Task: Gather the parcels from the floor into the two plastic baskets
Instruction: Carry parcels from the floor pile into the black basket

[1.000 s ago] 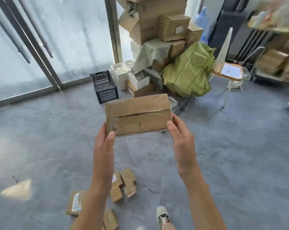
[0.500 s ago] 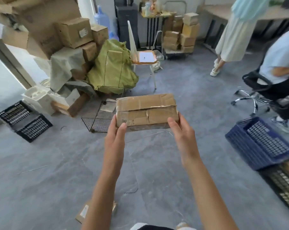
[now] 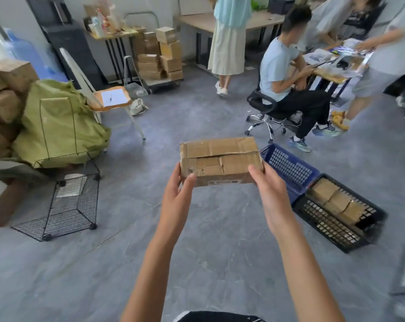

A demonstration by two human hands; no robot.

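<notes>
Brown, creased cardboard makes up the oblong parcel box (image 3: 220,160) held in the air in front of the person, above the grey floor (image 3: 208,240). Its top flaps meet in a ragged seam that runs along the length of the box, the tape and paper skin torn and wrinkled around it, and a small printed label strip shows low on the near side face. The box lies level with its long axis running left to right across the view, its top face tipped slightly toward the camera. The left hand (image 3: 176,201) grips the left end, thumb curled over the near face and fingers hidden behind; the right hand (image 3: 270,194) grips the right end the same way, thumb on the near edge. Just beyond and to the right of the box, a blue plastic basket (image 3: 290,168) sits on the floor, and a black plastic basket (image 3: 336,219) touches its right side, with several small brown cardboard parcels (image 3: 336,199) lying inside the black one.
</notes>
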